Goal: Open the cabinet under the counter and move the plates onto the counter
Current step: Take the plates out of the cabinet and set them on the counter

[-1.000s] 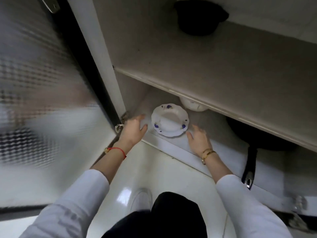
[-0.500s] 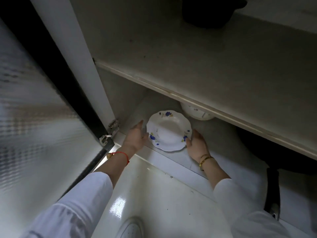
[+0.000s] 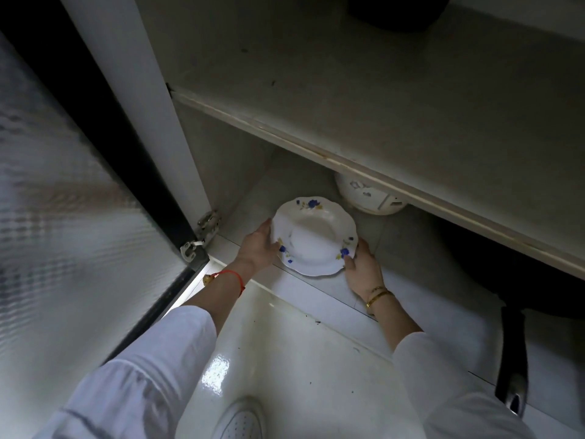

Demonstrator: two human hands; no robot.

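A white scalloped plate (image 3: 315,237) with blue flowers on its rim is at the front of the cabinet's bottom shelf (image 3: 253,201), tilted up toward me. My left hand (image 3: 258,247) grips its left rim and my right hand (image 3: 361,269) grips its lower right rim. Whether more plates lie under it I cannot tell. The cabinet door (image 3: 63,217), with frosted ribbed glass, stands swung open on the left.
A white round pot or bowl (image 3: 368,198) sits behind the plate, half hidden by the middle shelf (image 3: 380,99). A black pan (image 3: 493,267) with a long handle (image 3: 512,356) lies to the right. A dark pot (image 3: 395,11) stands on the middle shelf. My shoe (image 3: 240,419) rests on glossy floor.
My hands went from resting beside the plate to gripping both its edges. The plate has tipped up and come a little toward the shelf's front edge.
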